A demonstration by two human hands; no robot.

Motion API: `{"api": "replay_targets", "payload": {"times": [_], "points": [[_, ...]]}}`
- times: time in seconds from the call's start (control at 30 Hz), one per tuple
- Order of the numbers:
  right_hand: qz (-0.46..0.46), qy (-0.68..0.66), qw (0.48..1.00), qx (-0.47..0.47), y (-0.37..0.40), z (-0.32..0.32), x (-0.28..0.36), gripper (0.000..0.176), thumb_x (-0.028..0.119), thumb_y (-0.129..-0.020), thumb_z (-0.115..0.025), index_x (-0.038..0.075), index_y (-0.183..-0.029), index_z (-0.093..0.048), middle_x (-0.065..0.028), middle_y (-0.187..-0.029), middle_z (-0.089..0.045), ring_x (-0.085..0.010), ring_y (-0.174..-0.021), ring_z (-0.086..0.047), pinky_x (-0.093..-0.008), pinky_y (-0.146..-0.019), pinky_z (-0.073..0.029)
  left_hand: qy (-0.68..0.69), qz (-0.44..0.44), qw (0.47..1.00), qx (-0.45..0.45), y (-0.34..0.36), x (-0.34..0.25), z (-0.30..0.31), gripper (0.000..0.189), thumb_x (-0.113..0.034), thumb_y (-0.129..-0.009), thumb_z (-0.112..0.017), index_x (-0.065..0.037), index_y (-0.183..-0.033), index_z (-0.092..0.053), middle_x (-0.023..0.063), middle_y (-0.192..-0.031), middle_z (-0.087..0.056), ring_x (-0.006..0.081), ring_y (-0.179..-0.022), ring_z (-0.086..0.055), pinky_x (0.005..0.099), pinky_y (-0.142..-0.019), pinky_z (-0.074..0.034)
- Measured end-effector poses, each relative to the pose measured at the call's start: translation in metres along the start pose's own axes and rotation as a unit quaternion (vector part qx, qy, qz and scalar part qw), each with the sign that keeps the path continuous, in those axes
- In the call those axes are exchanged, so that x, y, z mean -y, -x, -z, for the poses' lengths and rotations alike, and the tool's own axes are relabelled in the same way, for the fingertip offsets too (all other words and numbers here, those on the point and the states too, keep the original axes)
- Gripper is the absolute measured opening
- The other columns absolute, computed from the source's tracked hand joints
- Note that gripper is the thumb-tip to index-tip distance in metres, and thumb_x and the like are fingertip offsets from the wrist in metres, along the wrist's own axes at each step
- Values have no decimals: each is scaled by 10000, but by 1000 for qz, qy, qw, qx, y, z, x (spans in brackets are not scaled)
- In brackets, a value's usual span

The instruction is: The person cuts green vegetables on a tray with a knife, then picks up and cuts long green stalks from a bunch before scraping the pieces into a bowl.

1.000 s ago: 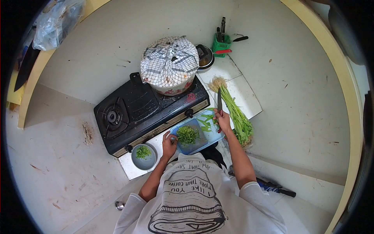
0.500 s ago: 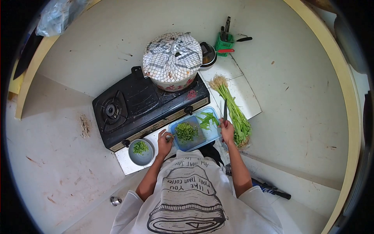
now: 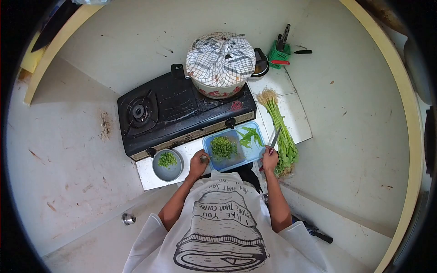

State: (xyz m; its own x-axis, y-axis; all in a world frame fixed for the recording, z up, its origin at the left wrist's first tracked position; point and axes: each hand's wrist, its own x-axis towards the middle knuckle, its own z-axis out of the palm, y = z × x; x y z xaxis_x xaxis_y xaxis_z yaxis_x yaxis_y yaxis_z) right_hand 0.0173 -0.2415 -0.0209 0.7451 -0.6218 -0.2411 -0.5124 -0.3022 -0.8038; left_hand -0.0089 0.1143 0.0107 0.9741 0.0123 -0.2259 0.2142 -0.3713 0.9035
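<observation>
A blue tray [image 3: 252, 155] lies in front of me, with a heap of chopped greens [image 3: 223, 147] on its left part and some long leaves [image 3: 249, 136] on its right. My left hand [image 3: 199, 164] is at the tray's left edge, fingers curled; what they hold, if anything, is too small to tell. At the tray's right side my right hand [image 3: 270, 159] is closed on a knife [image 3: 275, 137], its blade pointing up and away. Just beyond it lies a bundle of leafy stalks with roots [image 3: 283, 132]. A grey bowl [image 3: 175, 173] holds chopped greens.
A black two-burner stove [image 3: 175, 107] stands behind the tray. On it is a floral pot [image 3: 218, 93] covered with a checked cloth [image 3: 221, 59]. Behind are a lidded pan [image 3: 261, 66] and a green basket [image 3: 279, 55] with utensils.
The camera view has shifted, so the counter items appear further right. The knife's blade now tilts more to the right in my right hand. My left hand remains by the tray's left edge.
</observation>
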Motion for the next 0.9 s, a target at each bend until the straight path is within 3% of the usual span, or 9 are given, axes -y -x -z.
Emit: {"api": "replay_targets", "payload": {"times": [0.2,0.33,0.43,0.53,0.63,0.67,0.77,0.8,0.9], "points": [[-6,-26,1000,11,0,-7,8,222,183,-982,-637,39,-1081,-774,-107,-758,-693,-201,-635,-644,-380,-625,-502,-39,-61,997,-38,-2,-1,-5,154,-12,-824,-737,-48,-970,-700,228,-1438,-601,319,-1116,-699,362,-832,-563],[15,-17,998,61,-8,-3,5,234,222,-994,-656,38,-1083,-771,-76,-718,-639,-197,-649,-617,-386,-646,-492,15,0,1000,-26,-13,17,-2,173,-14,-833,-744,-72,-990,-699,223,-1435,-601,283,-1113,-701,358,-800,-562],[156,-55,985,45,-6,3,5,242,254,-1006,-667,52,-1086,-773,-58,-677,-569,-184,-620,-566,-381,-627,-460,45,25,999,-5,-12,13,8,165,-28,-852,-746,-72,-1006,-707,214,-1454,-584,263,-1104,-701,358,-779,-559],[305,82,948,31,11,16,18,258,266,-1014,-670,37,-1087,-763,-50,-654,-512,-166,-604,-524,-372,-593,-426,-21,-41,998,-43,-7,15,10,154,-52,-872,-757,-62,-1016,-705,184,-1364,-609,246,-972,-698,351,-778,-547],[186,69,965,173,34,24,26,298,292,-1012,-676,16,-1098,-749,-63,-656,-529,-182,-592,-511,-382,-577,-408,-32,7,999,-33,3,2,10,162,-63,-890,-756,-36,-1037,-696,150,-1132,-665,253,-912,-683,349,-785,-531],[172,44,963,200,42,23,27,301,303,-1034,-650,32,-1120,-749,-8,-612,-416,-148,-579,-350,-345,-543,-347,-12,-3,1000,-20,5,5,7,164,-63,-894,-752,-29,-1043,-692,147,-1088,-672,252,-913,-682,349,-781,-529],[228,105,933,257,61,24,32,341,323,-1032,-649,-10,-984,-702,-60,-600,-408,-163,-573,-358,-351,-540,-353,-1,-34,999,-8,13,7,-4,174,-61,-908,-743,-11,-1060,-676,147,-980,-689,265,-917,-695,377,-802,-544],[245,135,919,279,67,21,33,423,366,-1039,-620,-32,-894,-627,-159,-616,-513,-256,-544,-497,-422,-560,-420,-9,-42,999,-8,14,4,-8,181,-69,-913,-744,-17,-1072,-675,146,-999,-698,266,-918,-699,380,-820,-549],[278,194,884,322,86,14,36,451,399,-1047,-581,-25,-896,-620,-243,-703,-626,-412,-636,-639,-516,-622,-477,-32,-53,998,-11,15,-1,-17,157,-64,-919,-732,-12,-1054,-671,164,-1008,-692,320,-920,-708,406,-848,-562]]}}
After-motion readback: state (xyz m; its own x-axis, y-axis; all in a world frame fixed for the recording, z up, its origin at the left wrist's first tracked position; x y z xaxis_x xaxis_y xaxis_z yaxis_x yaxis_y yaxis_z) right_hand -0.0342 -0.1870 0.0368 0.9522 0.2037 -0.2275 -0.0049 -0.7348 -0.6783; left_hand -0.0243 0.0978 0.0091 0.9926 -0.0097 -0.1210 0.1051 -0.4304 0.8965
